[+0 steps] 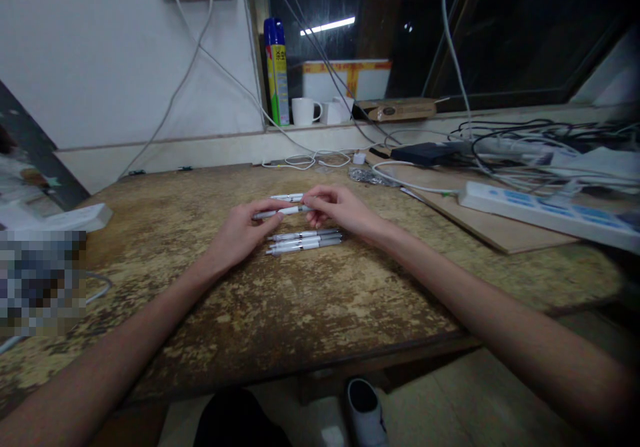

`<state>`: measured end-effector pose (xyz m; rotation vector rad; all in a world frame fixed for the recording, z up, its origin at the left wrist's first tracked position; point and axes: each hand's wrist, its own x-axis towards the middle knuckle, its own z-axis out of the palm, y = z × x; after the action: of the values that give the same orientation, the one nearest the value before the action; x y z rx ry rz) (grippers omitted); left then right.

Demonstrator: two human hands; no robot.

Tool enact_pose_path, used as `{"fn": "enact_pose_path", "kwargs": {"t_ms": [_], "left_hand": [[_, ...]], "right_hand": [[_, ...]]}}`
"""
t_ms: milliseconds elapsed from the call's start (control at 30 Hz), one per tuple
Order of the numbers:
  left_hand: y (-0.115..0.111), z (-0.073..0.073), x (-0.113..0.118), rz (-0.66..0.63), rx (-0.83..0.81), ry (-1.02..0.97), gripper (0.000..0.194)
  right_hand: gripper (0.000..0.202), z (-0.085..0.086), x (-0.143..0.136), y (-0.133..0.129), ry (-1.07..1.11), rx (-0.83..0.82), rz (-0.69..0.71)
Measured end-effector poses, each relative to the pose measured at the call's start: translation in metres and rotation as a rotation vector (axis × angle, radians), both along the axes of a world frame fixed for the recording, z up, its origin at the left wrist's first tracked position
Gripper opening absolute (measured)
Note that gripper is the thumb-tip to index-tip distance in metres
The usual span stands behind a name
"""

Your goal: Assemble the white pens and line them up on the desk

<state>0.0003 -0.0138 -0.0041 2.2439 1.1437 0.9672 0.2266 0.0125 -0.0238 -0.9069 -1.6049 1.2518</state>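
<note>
The left hand [245,227] clamps a white pen [290,211] between thumb and fingers, above the worn table [320,300]. The right hand [343,208] pinches its right end, fingertips together; more pens [305,241] lie nearer.

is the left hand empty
No, the left hand grips a white pen, with the right hand at the pen's other end.

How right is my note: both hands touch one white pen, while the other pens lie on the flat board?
One error: the head view shows the other pens on the worn tabletop, not the flat board. The left hand and right hand do both touch one white pen.
</note>
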Motion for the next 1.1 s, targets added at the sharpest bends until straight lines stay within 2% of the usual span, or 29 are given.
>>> {"fn": "enact_pose_path", "kwargs": {"t_ms": [100,267,433,600,767,933,1100], "left_hand": [[0.0004,0.0006,0.0001,0.007,0.001,0.010,0.034],[0.0018,-0.0001,-0.0011,0.060,0.013,0.011,0.033],[0.0029,-0.0019,-0.0009,0.036,0.023,-0.015,0.031],[0.0023,-0.0014,-0.0002,0.039,0.024,-0.033,0.031],[0.0011,-0.0009,0.0009,0.027,0.026,-0.022,0.030],[0.0035,-0.0019,-0.0011,0.020,0.027,-0.015,0.030],[0.0041,-0.0021,-0.0023,0.023,0.026,-0.018,0.030]], "right_hand": [[0.015,0.0016,0.0000,-0.0006,-0.013,-0.022,-0.004],[0.008,0.0032,0.0005,-0.0004,-0.047,0.047,-0.039],[0.014,0.0019,0.0008,0.0007,-0.043,0.012,-0.002],[0.009,0.0019,0.0016,0.0024,-0.056,0.083,-0.033],[0.013,-0.0014,0.0025,0.0042,-0.046,0.046,-0.012],[0.015,-0.0029,0.0037,0.0056,-0.075,0.139,-0.023],[0.016,-0.0005,0.0023,0.0031,-0.075,0.099,-0.014]]}}
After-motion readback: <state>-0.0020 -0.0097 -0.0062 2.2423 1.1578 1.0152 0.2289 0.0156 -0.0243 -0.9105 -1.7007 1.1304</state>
